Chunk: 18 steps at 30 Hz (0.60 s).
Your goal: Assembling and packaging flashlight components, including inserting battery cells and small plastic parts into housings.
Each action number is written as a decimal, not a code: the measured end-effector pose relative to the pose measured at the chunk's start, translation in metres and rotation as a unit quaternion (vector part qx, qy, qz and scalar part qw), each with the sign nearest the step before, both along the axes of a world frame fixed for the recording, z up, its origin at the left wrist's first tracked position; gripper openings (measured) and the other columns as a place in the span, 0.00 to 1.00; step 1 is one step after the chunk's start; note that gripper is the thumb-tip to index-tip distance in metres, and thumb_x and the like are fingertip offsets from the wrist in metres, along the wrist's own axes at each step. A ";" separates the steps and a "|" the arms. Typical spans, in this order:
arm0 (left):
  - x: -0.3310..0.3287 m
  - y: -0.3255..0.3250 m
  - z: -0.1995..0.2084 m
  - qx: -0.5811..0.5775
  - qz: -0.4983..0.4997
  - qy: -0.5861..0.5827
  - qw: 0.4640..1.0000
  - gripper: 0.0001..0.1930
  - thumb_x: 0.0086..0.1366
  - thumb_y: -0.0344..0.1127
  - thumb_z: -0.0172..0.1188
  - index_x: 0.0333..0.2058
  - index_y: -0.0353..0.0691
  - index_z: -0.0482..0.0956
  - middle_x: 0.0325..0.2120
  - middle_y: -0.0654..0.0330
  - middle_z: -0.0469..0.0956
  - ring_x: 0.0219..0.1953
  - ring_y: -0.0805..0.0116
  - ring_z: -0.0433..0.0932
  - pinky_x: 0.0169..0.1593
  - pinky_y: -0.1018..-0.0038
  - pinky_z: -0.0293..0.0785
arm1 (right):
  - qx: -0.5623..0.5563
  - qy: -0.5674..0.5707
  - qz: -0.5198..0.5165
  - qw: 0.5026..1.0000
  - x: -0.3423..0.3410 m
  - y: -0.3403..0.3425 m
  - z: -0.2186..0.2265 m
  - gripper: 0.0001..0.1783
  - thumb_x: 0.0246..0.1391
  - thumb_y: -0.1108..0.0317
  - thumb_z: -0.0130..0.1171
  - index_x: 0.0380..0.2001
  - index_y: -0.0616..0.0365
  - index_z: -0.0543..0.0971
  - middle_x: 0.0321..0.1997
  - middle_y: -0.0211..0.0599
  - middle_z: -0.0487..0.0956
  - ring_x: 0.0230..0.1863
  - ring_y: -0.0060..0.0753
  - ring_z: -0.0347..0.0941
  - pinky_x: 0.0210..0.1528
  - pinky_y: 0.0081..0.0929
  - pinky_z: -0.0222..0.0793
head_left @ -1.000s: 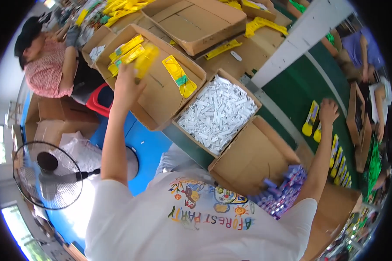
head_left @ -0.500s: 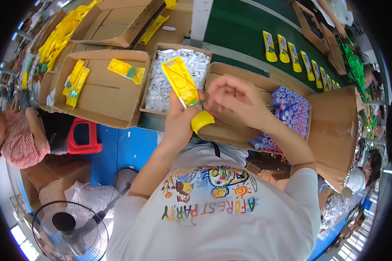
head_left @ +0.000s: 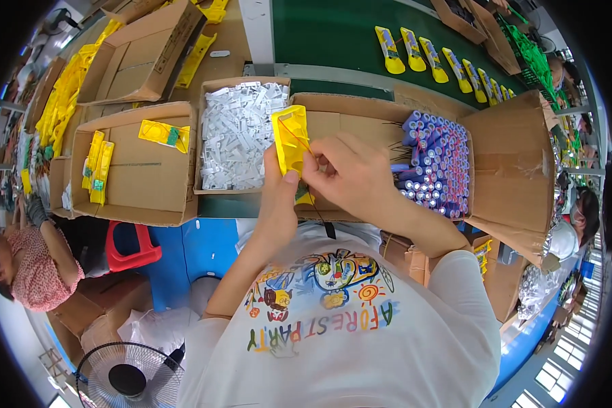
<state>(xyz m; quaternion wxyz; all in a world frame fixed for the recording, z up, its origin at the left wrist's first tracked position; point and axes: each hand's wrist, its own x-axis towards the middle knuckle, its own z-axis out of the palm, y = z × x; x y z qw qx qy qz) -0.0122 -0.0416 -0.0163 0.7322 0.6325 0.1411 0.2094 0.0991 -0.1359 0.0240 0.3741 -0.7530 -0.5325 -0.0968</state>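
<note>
Upright in my left hand (head_left: 279,194) is a yellow plastic housing (head_left: 290,136), gripped near its lower end between thumb and fingers. A thin red wire (head_left: 296,138) crosses its hollow face and runs to the fingertips of my right hand (head_left: 353,170). Those fingers are pinched on the wire at the housing's right edge. Below my hands a dark length of wire (head_left: 319,206) hangs down. Part of the housing's lower end is hidden behind my fingers.
A carton (head_left: 198,163) of small white plastic parts stands behind my left hand. Purple battery cells (head_left: 438,163) fill the right of another box. Left, a shallow carton (head_left: 132,212) holds several yellow housings. More lie in a row on the green surface (head_left: 333,41). A person (head_left: 44,268) sits far left.
My right hand has moved in from beside the housing and closed at its edge. The housing is turned more upright, and its lower end is now largely covered. The whole view has shifted slightly.
</note>
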 end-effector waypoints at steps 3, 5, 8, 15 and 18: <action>0.005 -0.001 -0.004 -0.038 -0.008 0.019 0.999 0.20 0.68 0.35 0.37 0.57 0.37 0.55 0.47 0.56 0.64 0.49 0.67 0.65 0.54 0.70 0.62 | -0.014 -0.018 -0.016 1.000 -0.014 -0.013 -0.007 0.08 0.42 0.72 0.66 0.26 0.57 0.76 0.21 0.31 0.73 0.21 0.28 0.75 0.21 0.23 0.70; 0.010 0.000 -0.003 -0.071 -0.023 0.040 0.996 0.18 0.67 0.34 0.38 0.55 0.37 0.56 0.46 0.55 0.66 0.48 0.67 0.67 0.54 0.71 0.63 | -0.035 -0.059 -0.032 0.997 -0.016 -0.017 -0.018 0.09 0.42 0.72 0.66 0.27 0.57 0.76 0.22 0.31 0.74 0.23 0.29 0.76 0.23 0.23 0.71; 0.010 -0.002 0.000 -0.058 -0.031 0.087 0.994 0.16 0.67 0.29 0.39 0.53 0.39 0.55 0.41 0.56 0.68 0.40 0.68 0.71 0.47 0.70 0.70 | -0.012 -0.029 0.020 0.999 -0.005 -0.033 -0.027 0.11 0.39 0.70 0.67 0.28 0.57 0.77 0.23 0.33 0.75 0.26 0.35 0.76 0.24 0.26 0.71; 0.003 0.001 0.005 -0.229 -0.139 0.043 0.962 0.18 0.67 0.25 0.43 0.53 0.41 0.51 0.35 0.57 0.67 0.30 0.70 0.73 0.35 0.68 0.78 | -0.545 -0.048 0.057 0.835 0.110 -0.084 -0.036 0.14 0.38 0.67 0.68 0.32 0.57 0.79 0.33 0.41 0.78 0.34 0.42 0.75 0.36 0.31 0.73; 0.002 -0.006 0.003 -0.248 -0.170 0.061 0.952 0.19 0.67 0.26 0.44 0.54 0.41 0.51 0.34 0.58 0.68 0.30 0.70 0.73 0.36 0.68 0.78 | -0.188 -0.138 0.057 0.971 0.093 -0.069 -0.019 0.17 0.40 0.70 0.64 0.38 0.58 0.79 0.39 0.39 0.79 0.40 0.39 0.76 0.40 0.32 0.75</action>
